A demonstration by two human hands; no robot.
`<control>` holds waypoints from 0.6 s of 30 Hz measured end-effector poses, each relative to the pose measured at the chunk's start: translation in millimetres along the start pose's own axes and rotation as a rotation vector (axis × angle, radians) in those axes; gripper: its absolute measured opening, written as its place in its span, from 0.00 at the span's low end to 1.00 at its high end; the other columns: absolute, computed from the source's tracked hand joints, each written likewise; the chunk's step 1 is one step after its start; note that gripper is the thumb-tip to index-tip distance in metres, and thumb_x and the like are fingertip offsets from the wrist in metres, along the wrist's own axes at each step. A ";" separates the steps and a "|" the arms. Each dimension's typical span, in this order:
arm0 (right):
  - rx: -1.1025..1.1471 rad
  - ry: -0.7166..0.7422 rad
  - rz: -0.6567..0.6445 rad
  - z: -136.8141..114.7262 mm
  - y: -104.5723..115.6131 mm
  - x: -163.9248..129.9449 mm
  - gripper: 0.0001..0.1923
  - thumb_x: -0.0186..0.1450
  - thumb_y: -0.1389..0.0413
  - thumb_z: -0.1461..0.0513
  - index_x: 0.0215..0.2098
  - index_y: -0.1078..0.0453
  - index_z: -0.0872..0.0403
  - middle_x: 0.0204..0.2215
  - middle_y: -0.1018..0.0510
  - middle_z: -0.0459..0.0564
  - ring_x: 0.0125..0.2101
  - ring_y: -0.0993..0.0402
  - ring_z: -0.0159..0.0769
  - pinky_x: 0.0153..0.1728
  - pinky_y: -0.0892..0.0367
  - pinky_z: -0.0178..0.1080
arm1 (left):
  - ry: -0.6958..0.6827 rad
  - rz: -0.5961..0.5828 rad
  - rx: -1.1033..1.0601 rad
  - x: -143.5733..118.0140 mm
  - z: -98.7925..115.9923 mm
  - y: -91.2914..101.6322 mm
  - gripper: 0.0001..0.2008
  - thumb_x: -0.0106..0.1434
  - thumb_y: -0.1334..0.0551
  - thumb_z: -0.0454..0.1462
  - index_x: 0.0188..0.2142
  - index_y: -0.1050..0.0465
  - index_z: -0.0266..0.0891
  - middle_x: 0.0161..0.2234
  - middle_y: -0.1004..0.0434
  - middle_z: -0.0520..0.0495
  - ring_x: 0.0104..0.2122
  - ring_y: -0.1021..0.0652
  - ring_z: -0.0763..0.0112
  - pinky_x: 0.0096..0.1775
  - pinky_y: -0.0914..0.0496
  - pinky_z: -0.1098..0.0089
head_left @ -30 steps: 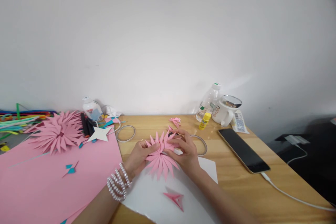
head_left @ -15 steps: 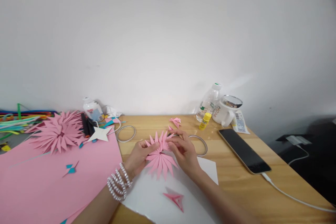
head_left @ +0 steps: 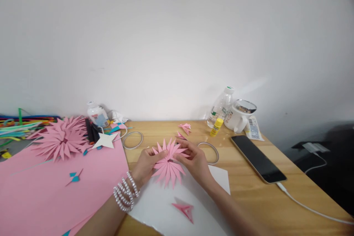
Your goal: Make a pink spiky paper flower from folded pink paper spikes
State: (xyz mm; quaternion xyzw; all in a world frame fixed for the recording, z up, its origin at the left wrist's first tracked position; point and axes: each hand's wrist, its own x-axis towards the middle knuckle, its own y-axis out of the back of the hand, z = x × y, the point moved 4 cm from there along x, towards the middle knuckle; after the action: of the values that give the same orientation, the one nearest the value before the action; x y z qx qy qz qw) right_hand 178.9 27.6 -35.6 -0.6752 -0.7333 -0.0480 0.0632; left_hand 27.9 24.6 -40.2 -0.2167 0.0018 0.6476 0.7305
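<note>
Here the right hand [head_left: 195,160] has dropped from the upper petals to pinch the pink paper flower [head_left: 168,159] at its right edge, while the left hand [head_left: 146,164] grips its left side above the table [head_left: 249,188].

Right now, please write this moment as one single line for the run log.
left hand: holds spiky pink paper flower | right hand: pinches its right petals | under: white paper sheet | near: loose pink folded petal

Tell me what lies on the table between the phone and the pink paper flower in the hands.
In the head view, a tape ring lies on bare wood between the phone and the pink paper flower.
</note>
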 end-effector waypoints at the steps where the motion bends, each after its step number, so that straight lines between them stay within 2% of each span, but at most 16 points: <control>1: 0.000 -0.001 0.002 0.1 -0.5 -0.2 0.22 0.50 0.39 0.62 0.44 0.34 0.55 0.30 0.27 0.47 0.27 0.28 0.31 0.29 0.30 0.34 | 0.006 0.009 -0.002 -0.1 -0.3 -0.1 0.16 0.41 0.30 0.44 0.17 0.29 0.32 0.15 0.31 0.52 0.16 0.32 0.76 0.21 0.39 0.74; 9: -0.036 -0.009 0.080 0.1 -1.5 -2.1 0.25 0.48 0.39 0.63 0.45 0.36 0.54 0.29 0.30 0.46 0.24 0.32 0.29 0.24 0.32 0.32 | 0.004 0.035 0.005 -1.2 -0.7 -2.0 0.15 0.40 0.30 0.43 0.18 0.28 0.33 0.16 0.28 0.50 0.17 0.31 0.75 0.21 0.37 0.74; 18: -0.006 -0.043 0.050 -3.3 -3.2 -2.1 0.26 0.48 0.40 0.64 0.46 0.36 0.54 0.27 0.31 0.44 0.24 0.31 0.28 0.25 0.31 0.32 | -0.015 0.099 0.024 -2.5 -0.5 -2.4 0.14 0.38 0.30 0.42 0.17 0.29 0.33 0.16 0.29 0.50 0.18 0.30 0.73 0.22 0.37 0.72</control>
State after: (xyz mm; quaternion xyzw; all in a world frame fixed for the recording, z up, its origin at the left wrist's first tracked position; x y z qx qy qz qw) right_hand 175.9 24.7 -32.6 -0.6943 -0.7173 -0.0341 0.0468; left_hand 29.9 21.9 -39.2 -0.2028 0.0147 0.6846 0.6999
